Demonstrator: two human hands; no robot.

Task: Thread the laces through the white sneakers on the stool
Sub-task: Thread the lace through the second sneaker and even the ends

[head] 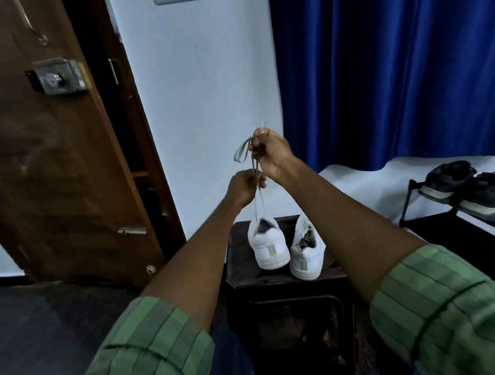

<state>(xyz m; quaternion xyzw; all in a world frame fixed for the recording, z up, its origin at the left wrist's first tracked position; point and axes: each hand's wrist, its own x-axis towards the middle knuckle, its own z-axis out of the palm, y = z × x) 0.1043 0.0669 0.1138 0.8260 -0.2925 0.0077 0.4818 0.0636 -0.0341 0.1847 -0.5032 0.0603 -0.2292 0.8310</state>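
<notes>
Here we pinch the lace [258, 198] in both hands, right hand [270, 154] above left hand [245, 187]. It hangs nearly straight down into the left sneaker [268, 244] on the stool [246, 277], so our left hand is nearer the eyelets.

- The room is dim, with a cool bluish cast over the pale wall [205, 88].
- The blue curtain [392, 62] shows soft sheen along its folds, deep shadow between them.
- The dark stool [287, 295] and the floor [45, 310] sink into near black, with little detail.
- The white sneakers [284, 246] are the brightest things, not blown out.
- The door [44, 159] looks smeared and soft, as if by motion blur.
- Wide-angle bending tilts the door frame and stretches the green sleeves [451, 314] at the bottom corners.
- No hard shadows or glare.
</notes>
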